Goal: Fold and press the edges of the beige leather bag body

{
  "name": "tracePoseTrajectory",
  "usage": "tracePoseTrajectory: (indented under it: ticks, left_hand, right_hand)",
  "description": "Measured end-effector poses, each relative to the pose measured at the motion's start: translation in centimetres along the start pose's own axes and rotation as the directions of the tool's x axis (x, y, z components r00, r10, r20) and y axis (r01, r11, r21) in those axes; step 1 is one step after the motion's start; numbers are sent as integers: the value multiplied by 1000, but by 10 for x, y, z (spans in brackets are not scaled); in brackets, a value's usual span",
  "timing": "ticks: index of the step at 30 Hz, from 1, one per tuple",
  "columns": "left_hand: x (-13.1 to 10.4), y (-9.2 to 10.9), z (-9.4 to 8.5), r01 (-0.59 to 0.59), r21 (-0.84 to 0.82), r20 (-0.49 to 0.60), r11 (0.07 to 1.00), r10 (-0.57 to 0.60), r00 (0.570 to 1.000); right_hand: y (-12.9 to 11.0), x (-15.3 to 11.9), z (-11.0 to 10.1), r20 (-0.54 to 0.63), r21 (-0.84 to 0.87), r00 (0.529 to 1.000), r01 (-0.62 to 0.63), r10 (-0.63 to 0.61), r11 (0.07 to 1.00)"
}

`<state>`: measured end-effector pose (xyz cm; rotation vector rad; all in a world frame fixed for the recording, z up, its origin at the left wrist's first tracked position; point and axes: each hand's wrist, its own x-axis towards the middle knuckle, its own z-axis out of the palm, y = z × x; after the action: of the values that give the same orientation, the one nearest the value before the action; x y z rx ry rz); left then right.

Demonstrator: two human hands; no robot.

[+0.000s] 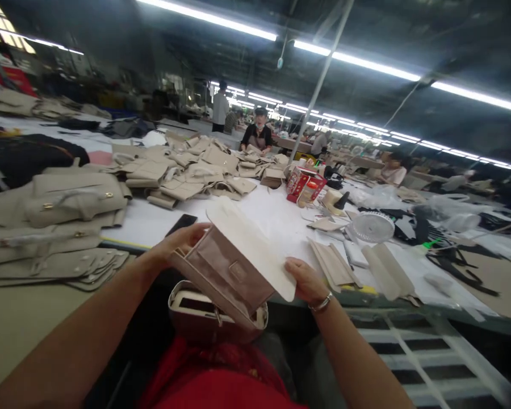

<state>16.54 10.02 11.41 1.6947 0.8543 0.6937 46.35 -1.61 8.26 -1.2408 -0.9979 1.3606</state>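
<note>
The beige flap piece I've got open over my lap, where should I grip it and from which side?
Judging by its pose, grip the beige flap piece at its two ends. It lies tilted, with the pale flap folded open on top. The left hand already holds the far left corner and the right hand the near right edge. Coming in from the sides keeps fingers off the small tab in the middle.

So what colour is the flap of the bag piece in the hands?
The flap is off-white, the bag piece under it dusty pink-beige; head view.
</note>
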Motion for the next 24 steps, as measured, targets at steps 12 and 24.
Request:
tracePoseTrajectory:
  ticks: [12, 24]
  left_hand:
    - [-43, -12, 8, 130, -265, 201, 956, -77, 977]
    - [-34, 23, -3, -185, 367, 252, 912, 93, 963]
  right_hand:
    - [35, 23, 17, -151, -276, 986, 29, -73, 961]
    - [7, 12, 59, 407, -896, 848, 442, -340, 28]
